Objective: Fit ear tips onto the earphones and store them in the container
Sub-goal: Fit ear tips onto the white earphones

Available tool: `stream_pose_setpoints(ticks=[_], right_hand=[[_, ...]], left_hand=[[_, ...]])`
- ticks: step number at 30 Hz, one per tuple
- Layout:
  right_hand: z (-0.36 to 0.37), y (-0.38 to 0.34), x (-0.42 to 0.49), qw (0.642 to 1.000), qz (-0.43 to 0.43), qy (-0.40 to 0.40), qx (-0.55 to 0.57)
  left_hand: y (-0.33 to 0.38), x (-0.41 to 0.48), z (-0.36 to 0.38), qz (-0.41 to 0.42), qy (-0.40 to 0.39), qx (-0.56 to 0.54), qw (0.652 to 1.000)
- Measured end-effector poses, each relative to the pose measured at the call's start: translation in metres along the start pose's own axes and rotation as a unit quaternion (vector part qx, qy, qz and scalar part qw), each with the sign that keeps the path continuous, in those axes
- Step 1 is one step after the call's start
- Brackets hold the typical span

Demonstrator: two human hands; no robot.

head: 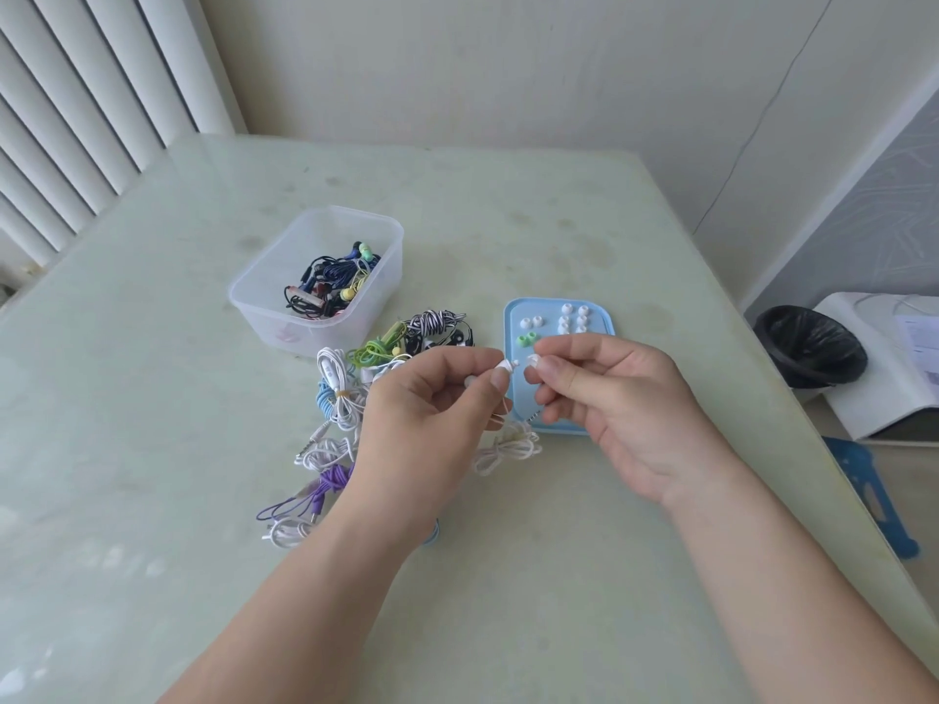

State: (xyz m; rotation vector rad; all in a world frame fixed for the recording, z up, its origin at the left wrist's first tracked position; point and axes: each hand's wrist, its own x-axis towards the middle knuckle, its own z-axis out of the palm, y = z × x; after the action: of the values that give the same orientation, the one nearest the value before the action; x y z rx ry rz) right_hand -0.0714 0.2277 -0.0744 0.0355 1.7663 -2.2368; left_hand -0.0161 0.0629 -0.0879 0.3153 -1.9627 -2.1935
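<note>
My left hand (pixel 432 409) pinches a white earbud (pixel 505 367), nozzle pointing right; its bundled white cable (pixel 508 447) hangs down onto the table. My right hand (pixel 615 398) pinches a white ear tip (pixel 532 360) just right of the nozzle, a small gap between them. Behind the hands lies a light blue tray (pixel 599 317) with several white ear tips (pixel 574 317) and a green pair (pixel 527 340). A clear plastic container (pixel 254 297) at centre left holds several coiled earphones (pixel 330 282).
A pile of bundled earphones (pixel 345 398), white, blue, purple, green and black-and-white striped, lies between the container and the tray, partly under my left hand. Off the table's right edge stand a black-lined bin (pixel 810 348) and a white device (pixel 894 368). Blinds cover the left wall.
</note>
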Motion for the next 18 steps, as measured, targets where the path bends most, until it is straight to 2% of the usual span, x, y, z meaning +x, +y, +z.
stream_pose_setpoints(ticks=[4, 12, 18], right_hand=[[-0.0016, -0.0007, -0.0001, 0.999, 0.028, -0.025, 0.033], [-0.0009, 0.0044, -0.0001, 0.997, 0.023, -0.067, 0.036], [-0.0005, 0.0062, 0.0001, 0.997, 0.008, -0.068, 0.031]], left_hand=[[0.0009, -0.0008, -0.0002, 0.011, -0.011, 0.007, 1.000], [0.0001, -0.0021, -0.0001, 0.029, -0.013, 0.028, 0.999], [-0.0011, -0.0014, 0.0004, 0.034, -0.011, 0.032, 0.999]])
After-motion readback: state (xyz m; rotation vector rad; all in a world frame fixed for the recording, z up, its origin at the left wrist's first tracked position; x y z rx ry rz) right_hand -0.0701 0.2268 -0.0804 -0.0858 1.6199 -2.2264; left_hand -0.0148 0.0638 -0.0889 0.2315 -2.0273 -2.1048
